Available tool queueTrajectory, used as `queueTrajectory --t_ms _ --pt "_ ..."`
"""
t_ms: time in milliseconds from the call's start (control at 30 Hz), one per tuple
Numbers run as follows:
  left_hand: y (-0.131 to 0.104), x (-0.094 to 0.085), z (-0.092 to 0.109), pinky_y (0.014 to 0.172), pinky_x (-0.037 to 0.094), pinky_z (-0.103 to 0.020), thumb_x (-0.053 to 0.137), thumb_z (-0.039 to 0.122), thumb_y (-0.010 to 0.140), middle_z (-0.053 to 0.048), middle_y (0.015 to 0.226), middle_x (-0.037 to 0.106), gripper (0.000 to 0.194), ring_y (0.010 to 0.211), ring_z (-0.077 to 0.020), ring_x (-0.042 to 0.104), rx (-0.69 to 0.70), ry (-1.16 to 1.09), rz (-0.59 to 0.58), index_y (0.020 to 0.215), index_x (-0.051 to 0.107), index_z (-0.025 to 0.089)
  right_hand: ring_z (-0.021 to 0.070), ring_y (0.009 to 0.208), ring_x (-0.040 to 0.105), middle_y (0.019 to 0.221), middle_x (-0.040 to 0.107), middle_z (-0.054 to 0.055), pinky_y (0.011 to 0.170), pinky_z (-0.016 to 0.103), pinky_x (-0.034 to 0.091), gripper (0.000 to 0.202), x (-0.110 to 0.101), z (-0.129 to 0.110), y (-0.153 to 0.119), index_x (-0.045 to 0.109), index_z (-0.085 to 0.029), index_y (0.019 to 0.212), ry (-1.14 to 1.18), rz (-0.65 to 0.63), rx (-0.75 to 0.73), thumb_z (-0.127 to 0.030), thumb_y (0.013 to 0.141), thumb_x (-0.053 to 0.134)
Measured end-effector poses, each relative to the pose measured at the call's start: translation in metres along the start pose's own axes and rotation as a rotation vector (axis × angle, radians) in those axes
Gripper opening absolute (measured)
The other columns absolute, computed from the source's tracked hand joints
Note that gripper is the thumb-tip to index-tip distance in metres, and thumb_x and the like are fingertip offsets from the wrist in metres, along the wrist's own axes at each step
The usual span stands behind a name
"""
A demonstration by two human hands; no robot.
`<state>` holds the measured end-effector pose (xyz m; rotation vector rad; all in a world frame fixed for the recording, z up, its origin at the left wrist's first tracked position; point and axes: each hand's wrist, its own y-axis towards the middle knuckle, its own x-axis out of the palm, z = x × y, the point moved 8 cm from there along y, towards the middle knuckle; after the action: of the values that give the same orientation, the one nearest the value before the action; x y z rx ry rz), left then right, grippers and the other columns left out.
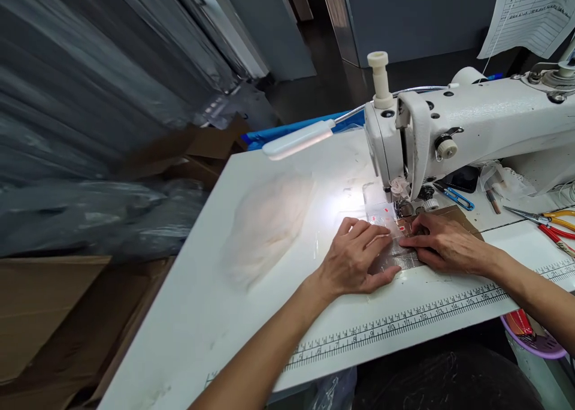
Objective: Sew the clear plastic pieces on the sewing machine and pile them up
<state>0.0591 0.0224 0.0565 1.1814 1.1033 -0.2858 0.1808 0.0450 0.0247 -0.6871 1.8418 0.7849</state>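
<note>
My left hand (353, 259) lies palm down on the bed of a white sewing machine (487, 119). Its fingers are stretched out over a thin, clear sheet with small red marks (381, 214). To the right, my right hand (442, 242) has its thumb and fingers drawn together at the sheet's edge; what lies between the fingertips is too small to make out. Both hands are just in front of the presser foot (404, 207). A flat brown piece (462, 219) shows partly behind my right hand, which hides the rest.
Blue thread snips (456, 197) and yellow- and red-handled pliers (545, 219) lie to the right. A lamp (299, 140) lights the white table (193, 314), which has a printed ruler (390, 328) along its front. Cardboard boxes (49, 314) stand at left. A purple basket (545, 349) hangs below.
</note>
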Motion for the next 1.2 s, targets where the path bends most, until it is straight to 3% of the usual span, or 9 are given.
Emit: queueTrajectory --t_ms 200,467,733,967,1200 --pt "-0.003 0.009 -0.012 0.066 0.043 -0.038 0.034 0.057 0.098 -0.013 0.110 0.070 0.053 0.079 -0.0234 0.057 -0.027 0.051 -0.075 0.112 0.058 0.011 0.0222 0.095 0.056 0.106 0.058 0.012 0.081 0.039 0.054 0.034 -0.001 -0.001 -0.001 0.069 -0.021 0.117 0.025 0.030 -0.027 -0.017 0.088 0.051" --pt "-0.007 0.012 -0.009 0.067 0.052 -0.038 0.044 0.045 0.099 -0.015 0.102 0.068 0.040 0.078 -0.0216 0.058 0.014 0.016 -0.036 0.113 0.054 0.010 0.0230 0.096 0.055 0.105 0.057 0.012 0.081 0.040 0.054 0.033 0.000 -0.001 0.000 0.068 -0.022 0.118 0.018 0.011 -0.024 -0.018 0.090 0.050" --pt "-0.010 0.011 -0.012 0.069 0.056 -0.038 0.050 0.034 0.096 -0.013 0.094 0.066 0.025 0.081 -0.0206 0.061 -0.032 -0.027 -0.028 0.108 0.053 0.012 0.0235 0.100 0.055 0.106 0.057 0.012 0.084 0.041 0.053 0.033 -0.001 -0.001 0.000 0.068 -0.022 0.119 0.041 -0.013 -0.019 -0.018 0.091 0.050" --pt "-0.012 0.014 -0.014 0.073 0.054 -0.040 0.050 0.035 0.096 -0.012 0.095 0.064 0.028 0.085 -0.0216 0.060 -0.078 -0.052 -0.044 0.112 0.052 0.013 0.0229 0.100 0.054 0.108 0.057 0.012 0.084 0.039 0.052 0.033 -0.001 -0.001 0.000 0.068 -0.023 0.118 0.025 -0.012 -0.012 -0.018 0.091 0.050" --pt "0.001 0.021 -0.017 0.062 0.044 -0.035 0.038 0.040 0.099 -0.010 0.089 0.061 0.035 0.070 -0.0192 0.049 -0.135 0.081 -0.170 0.111 0.058 0.014 0.0230 0.098 0.054 0.106 0.058 0.012 0.083 0.038 0.052 0.035 -0.003 -0.001 -0.001 0.069 -0.023 0.118 0.042 0.044 -0.008 -0.017 0.089 0.051"
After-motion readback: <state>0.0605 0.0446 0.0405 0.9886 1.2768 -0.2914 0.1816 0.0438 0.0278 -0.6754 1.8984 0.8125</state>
